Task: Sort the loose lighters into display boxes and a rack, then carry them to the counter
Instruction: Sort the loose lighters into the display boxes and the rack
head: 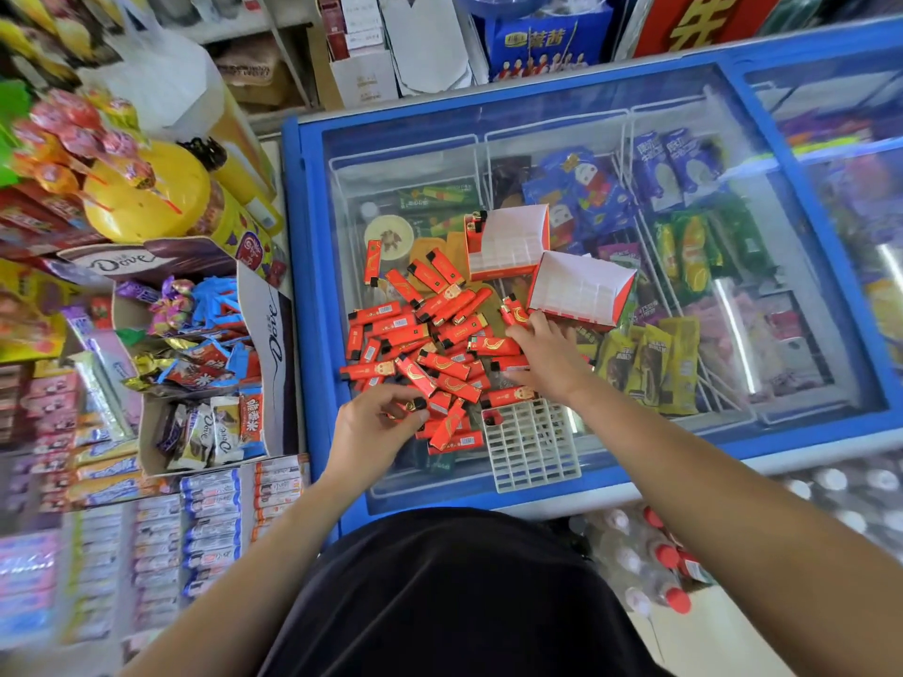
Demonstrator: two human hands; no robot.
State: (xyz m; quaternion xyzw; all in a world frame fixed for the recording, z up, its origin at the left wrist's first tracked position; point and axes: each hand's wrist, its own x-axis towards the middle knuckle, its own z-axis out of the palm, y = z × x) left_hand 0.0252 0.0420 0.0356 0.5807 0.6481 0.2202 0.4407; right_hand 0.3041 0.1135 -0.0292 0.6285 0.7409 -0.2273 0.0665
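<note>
While my left hand (376, 425) pinches a lighter (415, 406) and my right hand (545, 354) rests spread on the pile (430, 344), I'd turn each cap-up before filling the rack (530, 447).

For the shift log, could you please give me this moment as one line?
stage: sorting | left hand: pinches a lighter | right hand: rests on pile | boxes: mostly empty | rack: mostly empty

A messy pile of red lighters (430, 344) with gold print and black caps is spread loose between the left hand (371, 422) and right hand (542, 349). Two orange, white-lined display boxes (581, 290) are propped open just past the right hand. The farther one has a couple of lighters stood in its corner. A white grid rack (530, 444) is laid flat just on the near side of the right hand.
</note>
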